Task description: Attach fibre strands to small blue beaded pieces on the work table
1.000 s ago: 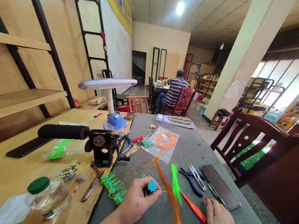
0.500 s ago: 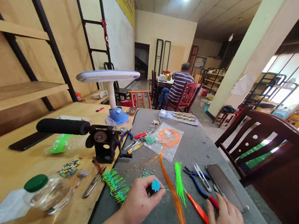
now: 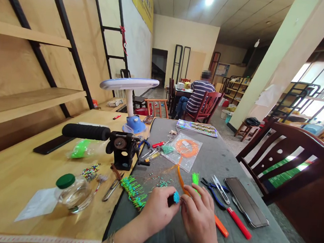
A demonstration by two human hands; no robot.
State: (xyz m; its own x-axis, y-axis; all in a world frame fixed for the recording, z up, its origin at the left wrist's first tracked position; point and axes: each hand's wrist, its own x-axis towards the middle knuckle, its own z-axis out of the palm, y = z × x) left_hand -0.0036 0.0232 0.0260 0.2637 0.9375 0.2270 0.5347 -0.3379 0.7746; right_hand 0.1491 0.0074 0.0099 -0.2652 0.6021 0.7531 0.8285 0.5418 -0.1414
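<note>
The right hand [image 3: 198, 216] has swung in from beside the tools and now sits right against the left hand [image 3: 157, 211], and the orange fibres [image 3: 181, 183] have come with it! The left hand is closed, pinching a small blue beaded cluster [image 3: 176, 197] with a dark base, the blue poking out past the fingertips. The right hand is narrowed, its fingers curled in just beside the cluster, and the orange fibres run into them, though we can't tell if they're gripped.

Just under the right hand, a tuft of neon green fibres [image 3: 195, 178] sticks up, and loose teal beads [image 3: 163, 183] are scattered on the grey surface [image 3: 256, 237]. To the right we've got blue-handled pliers [image 3: 211, 191], thread snips [image 3: 220, 189], orange-and-red-handled pliers [image 3: 233, 224] and a phone [image 3: 246, 202].

Left of the hands lies a finished row of teal beads on green stems [image 3: 133, 192], at the edge of the grey surface. Behind it stands a black hand-cranked device [image 3: 121, 150] with a foam-covered rod, next to a coil of orange fibre in a clear bag [image 3: 186, 150]. Further off, a person in a striped shirt [image 3: 198, 96] sits at another table.
</note>
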